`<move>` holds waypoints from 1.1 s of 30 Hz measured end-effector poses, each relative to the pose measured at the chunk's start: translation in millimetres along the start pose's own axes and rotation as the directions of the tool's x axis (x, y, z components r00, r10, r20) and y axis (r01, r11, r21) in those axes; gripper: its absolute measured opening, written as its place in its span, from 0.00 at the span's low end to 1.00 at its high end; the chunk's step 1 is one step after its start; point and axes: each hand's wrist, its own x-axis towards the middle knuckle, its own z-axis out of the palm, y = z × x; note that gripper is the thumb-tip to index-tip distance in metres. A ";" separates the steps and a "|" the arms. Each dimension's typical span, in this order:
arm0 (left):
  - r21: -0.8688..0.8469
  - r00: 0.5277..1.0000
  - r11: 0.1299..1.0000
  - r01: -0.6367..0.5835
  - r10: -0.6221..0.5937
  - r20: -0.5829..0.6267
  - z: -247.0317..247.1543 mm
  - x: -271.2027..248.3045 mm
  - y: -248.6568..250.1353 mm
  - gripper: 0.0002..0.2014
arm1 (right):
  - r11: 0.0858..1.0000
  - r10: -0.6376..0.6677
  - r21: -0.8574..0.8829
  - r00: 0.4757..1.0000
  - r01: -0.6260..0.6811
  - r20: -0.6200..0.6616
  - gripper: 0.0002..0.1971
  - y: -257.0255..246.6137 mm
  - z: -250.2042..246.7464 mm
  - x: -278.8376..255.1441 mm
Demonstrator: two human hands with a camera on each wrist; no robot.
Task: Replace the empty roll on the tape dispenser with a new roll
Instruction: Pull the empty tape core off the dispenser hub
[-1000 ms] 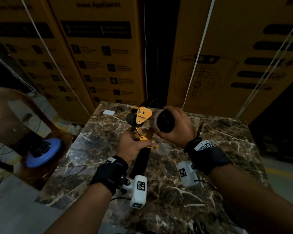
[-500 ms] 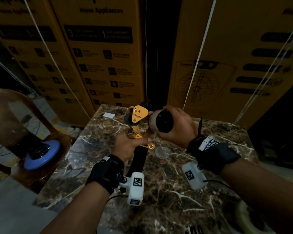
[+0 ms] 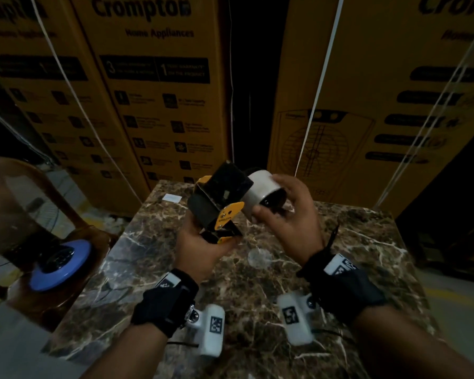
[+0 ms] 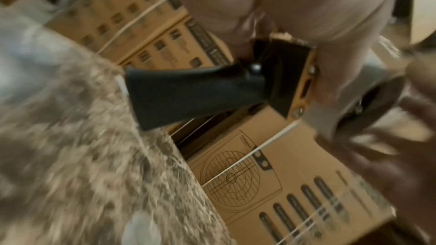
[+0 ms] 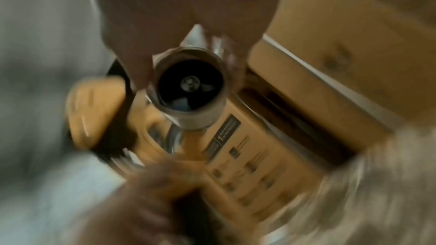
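My left hand (image 3: pixel 208 231) grips the yellow and black tape dispenser (image 3: pixel 225 214) by its frame, above the marble table (image 3: pixel 257 296). The black handle (image 4: pixel 188 92) points away from me toward the boxes. A pale, thin-walled roll (image 3: pixel 260 190) sits over the dispenser's dark hub (image 5: pixel 190 83). My right hand (image 3: pixel 271 198) holds this roll (image 5: pixel 188 115), thumb below and fingers over the top. Both wrist views are blurred. In the right wrist view the yellow side plate (image 5: pixel 94 111) lies left of the roll.
Strapped cardboard boxes (image 3: pixel 153 105) stand close behind the table. A brown plastic chair (image 3: pixel 17 192) at the left carries a blue disc (image 3: pixel 58 269). A small white slip (image 3: pixel 171 197) lies at the table's far left edge, and a clear round object (image 3: pixel 257 255) lies under my hands.
The dispenser has been turned over: its handle, which pointed down toward me, now points away. My left hand has shifted from the handle to the frame. The right hand stays on the roll.
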 end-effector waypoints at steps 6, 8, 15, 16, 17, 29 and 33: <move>0.041 0.999 0.999 -0.018 0.019 -0.040 0.3 12.1 6.0 0.36 | 0.980 0.185 0.088 0.982 -0.181 -0.045 0.33 -16.8 14.3 22.5; 0.042 0.999 0.999 -0.019 0.021 -0.036 -0.2 15.2 6.6 0.33 | 0.992 0.105 -0.059 0.994 -0.107 -0.041 0.32 -17.1 12.9 23.0; 0.012 0.998 0.999 -0.030 0.031 -0.061 2.7 10.6 1.6 0.34 | 0.811 -0.251 -0.507 0.957 0.292 0.148 0.34 -9.3 6.4 13.8; 0.023 0.998 0.999 -0.028 0.029 -0.059 3.2 9.6 1.2 0.34 | 0.866 -0.208 -0.451 0.976 0.213 0.062 0.33 -9.5 9.2 12.6; 0.027 0.998 0.999 -0.024 0.025 -0.056 3.8 8.8 0.9 0.35 | 0.918 -0.146 -0.378 0.989 0.120 -0.040 0.32 -12.0 11.7 11.6; 0.018 1.000 1.000 0.006 -0.006 -0.029 -4.0 6.8 0.2 0.31 | 0.642 -0.504 -0.474 0.798 0.602 0.331 0.24 5.9 0.6 12.4; -0.017 0.979 0.983 0.184 -0.182 0.089 -16.8 25.8 15.7 0.20 | 0.870 -0.213 -0.378 0.932 0.318 0.293 0.42 2.5 -4.0 8.7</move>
